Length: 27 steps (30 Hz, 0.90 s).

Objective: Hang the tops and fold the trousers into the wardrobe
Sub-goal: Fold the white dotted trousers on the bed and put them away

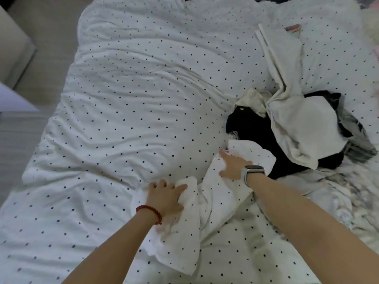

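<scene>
A person leans over a bed (pixel 127 95) covered in a white, dark-dotted duvet, both bare arms reaching forward. The left hand (pixel 166 198), a red bead bracelet (pixel 149 213) at its wrist, lies with fingers spread and lightly bent on a bunched fold of the dotted fabric (pixel 184 232), pressing it down rather than clearly gripping it. The right hand (pixel 232 166), a watch (pixel 253 173) at its wrist, rests flat and open on another raised fold of the same cloth. Just beyond the right hand, on the bed's right side, sits a heap of clothes: a black garment (pixel 258 136) under a pale cream garment (pixel 303 128), with what may be grey patterned pieces (pixel 359 144) at the far edge, blurred.
</scene>
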Each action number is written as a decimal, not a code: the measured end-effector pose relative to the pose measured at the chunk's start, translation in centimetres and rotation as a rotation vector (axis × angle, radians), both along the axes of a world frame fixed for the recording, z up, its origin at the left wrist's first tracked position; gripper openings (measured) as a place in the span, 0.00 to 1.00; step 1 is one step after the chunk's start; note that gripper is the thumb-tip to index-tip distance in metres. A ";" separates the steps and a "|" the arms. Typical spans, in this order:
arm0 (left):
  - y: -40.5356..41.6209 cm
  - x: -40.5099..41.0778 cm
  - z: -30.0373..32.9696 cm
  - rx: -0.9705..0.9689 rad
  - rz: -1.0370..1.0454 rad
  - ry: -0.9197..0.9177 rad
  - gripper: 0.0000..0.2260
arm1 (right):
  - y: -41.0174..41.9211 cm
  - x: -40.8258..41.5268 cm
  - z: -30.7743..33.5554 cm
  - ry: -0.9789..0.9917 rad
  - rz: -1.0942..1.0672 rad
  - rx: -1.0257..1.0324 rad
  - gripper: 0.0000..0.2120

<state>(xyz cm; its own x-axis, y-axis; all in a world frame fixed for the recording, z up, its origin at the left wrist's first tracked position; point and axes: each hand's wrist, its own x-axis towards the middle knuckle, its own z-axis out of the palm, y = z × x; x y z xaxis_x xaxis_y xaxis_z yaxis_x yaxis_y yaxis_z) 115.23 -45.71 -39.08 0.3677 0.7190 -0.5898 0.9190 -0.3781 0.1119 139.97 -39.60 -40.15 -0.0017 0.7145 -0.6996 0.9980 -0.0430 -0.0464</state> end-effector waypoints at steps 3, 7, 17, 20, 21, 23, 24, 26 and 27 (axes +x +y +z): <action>0.3 0.6 0.6 0.045 0.100 -0.060 0.18 | -5.3 2.2 0.1 0.123 0.076 -0.138 0.27; 0.7 4.2 1.1 0.118 0.166 -0.277 0.19 | -14.2 6.3 1.3 0.162 -0.029 -0.309 0.20; 3.6 16.8 -3.5 -0.389 0.650 -0.709 0.38 | -13.0 7.7 -1.8 0.319 -0.747 0.078 0.46; 5.6 18.3 -5.6 -0.555 1.034 -0.752 0.44 | -12.5 7.0 -3.8 0.225 -0.735 0.125 0.28; 5.7 18.3 -6.1 -0.589 1.074 -0.751 0.44 | -12.6 7.1 -3.8 0.237 -0.777 0.161 0.21; 5.4 18.6 -5.4 -0.676 1.012 -0.705 0.36 | -13.2 7.5 -3.3 0.323 -0.868 0.221 0.13; 5.1 18.6 -5.3 -0.712 0.950 -0.685 0.31 | -13.6 7.8 -2.8 0.364 -0.896 0.255 0.10; 4.4 18.7 -3.6 -0.668 0.854 -0.706 0.18 | -14.5 8.6 -1.1 0.423 -0.962 0.367 0.08; 4.0 18.4 -2.7 -0.628 0.823 -0.747 0.13 | -14.8 9.0 -0.3 0.448 -0.990 0.424 0.08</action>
<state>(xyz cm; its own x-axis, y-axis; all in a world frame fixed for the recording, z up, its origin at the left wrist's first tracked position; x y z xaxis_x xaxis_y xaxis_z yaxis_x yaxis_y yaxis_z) 133.68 -41.69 -41.76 0.3362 0.5657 -0.7530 0.4920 0.5762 0.6526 148.95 -54.37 -40.42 0.5011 0.7186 -0.4822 0.4283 -0.6901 -0.5834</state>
